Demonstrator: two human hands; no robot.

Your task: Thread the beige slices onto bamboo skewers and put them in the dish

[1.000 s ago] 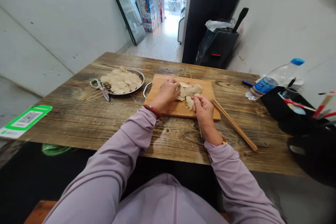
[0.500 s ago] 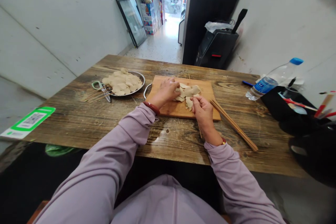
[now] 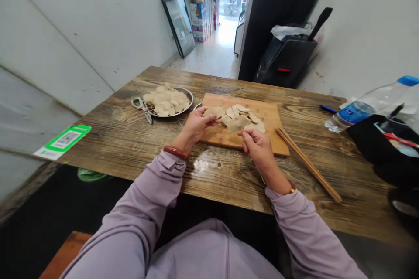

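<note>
My left hand pinches a thin, flat beige slice over the left part of a wooden cutting board. More such slices lie in a loose pile on the board, just right of that hand. At the front of the pile, my right hand is closed, thumb against fingers, on a thin skewer, mostly hidden; a short bit of it shows below the palm. To the right of the board lies a bundle of wooden skewers.
At the left, a round metal plate holds heaped slices on skewers, their sticks pointing left. Scissors lie against its rim. A water bottle and a black holder with pens stand at the right. A green-edged code card lies at the left edge.
My left hand has come back toward me from the pile, now lifting a slice. The right hand has shifted slightly off the slices. The view has turned a little left.
</note>
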